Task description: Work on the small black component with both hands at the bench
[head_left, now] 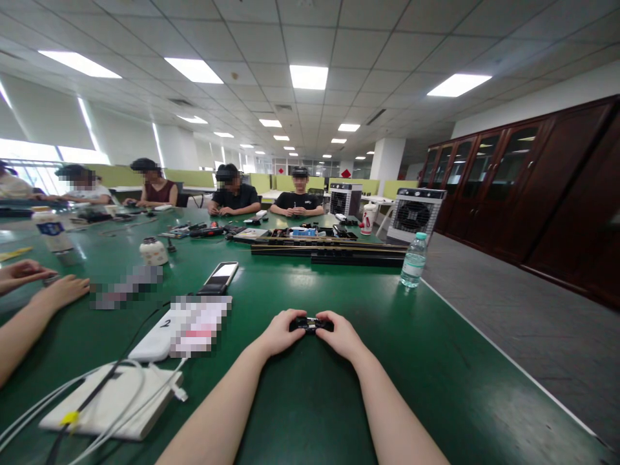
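Both my hands meet on a small black part [310,324] just above the green table [397,361]. My left hand [279,332] pinches its left end with curled fingers. My right hand [341,334] grips the right end the same way. The part is short and dark; its details are too small to make out. Both forearms stretch forward from the bottom edge of the view.
A phone [219,278], a white power bank [157,336] and a white box with cables [109,400] lie to my left. A water bottle [413,259] stands at the right edge near long black rails [334,250]. Another person's hands [46,284] rest at far left. Several people sit at the far end.
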Demonstrator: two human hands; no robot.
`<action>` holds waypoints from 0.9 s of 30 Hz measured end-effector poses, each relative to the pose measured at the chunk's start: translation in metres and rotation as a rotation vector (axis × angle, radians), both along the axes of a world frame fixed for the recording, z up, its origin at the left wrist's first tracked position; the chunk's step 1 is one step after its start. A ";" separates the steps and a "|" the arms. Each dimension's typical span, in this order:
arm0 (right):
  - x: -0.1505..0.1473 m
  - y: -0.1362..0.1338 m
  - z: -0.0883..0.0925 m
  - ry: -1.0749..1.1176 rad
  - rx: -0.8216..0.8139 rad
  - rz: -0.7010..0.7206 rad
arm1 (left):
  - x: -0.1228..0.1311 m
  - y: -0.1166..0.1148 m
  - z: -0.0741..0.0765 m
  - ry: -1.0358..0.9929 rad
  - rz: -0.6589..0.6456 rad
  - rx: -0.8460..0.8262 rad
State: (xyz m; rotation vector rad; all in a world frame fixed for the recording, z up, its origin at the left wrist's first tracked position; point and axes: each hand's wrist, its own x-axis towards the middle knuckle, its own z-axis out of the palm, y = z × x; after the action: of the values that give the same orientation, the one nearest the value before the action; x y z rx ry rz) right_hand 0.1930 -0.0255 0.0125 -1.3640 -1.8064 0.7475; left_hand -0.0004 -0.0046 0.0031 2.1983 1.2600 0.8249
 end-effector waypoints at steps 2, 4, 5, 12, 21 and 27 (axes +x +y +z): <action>0.000 0.000 0.001 0.004 -0.003 0.004 | 0.000 0.001 -0.001 -0.002 -0.004 0.005; 0.000 0.000 0.001 0.004 -0.003 0.002 | -0.001 0.002 -0.002 -0.004 -0.005 0.008; 0.000 0.000 0.001 0.004 -0.003 0.007 | -0.001 0.003 -0.003 -0.006 -0.003 0.007; -0.001 0.000 0.002 -0.001 -0.003 0.002 | -0.002 0.006 -0.009 -0.031 -0.002 0.003; -0.001 0.001 0.001 0.002 0.000 -0.006 | 0.000 0.003 -0.004 -0.022 0.017 -0.006; -0.001 0.000 0.001 0.008 0.013 -0.002 | 0.000 0.004 -0.006 -0.043 -0.008 0.032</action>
State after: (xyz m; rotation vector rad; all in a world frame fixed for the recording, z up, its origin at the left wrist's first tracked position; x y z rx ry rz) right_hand 0.1924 -0.0252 0.0132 -1.3520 -1.8004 0.7381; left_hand -0.0003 -0.0005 -0.0025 2.1974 1.2253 0.8907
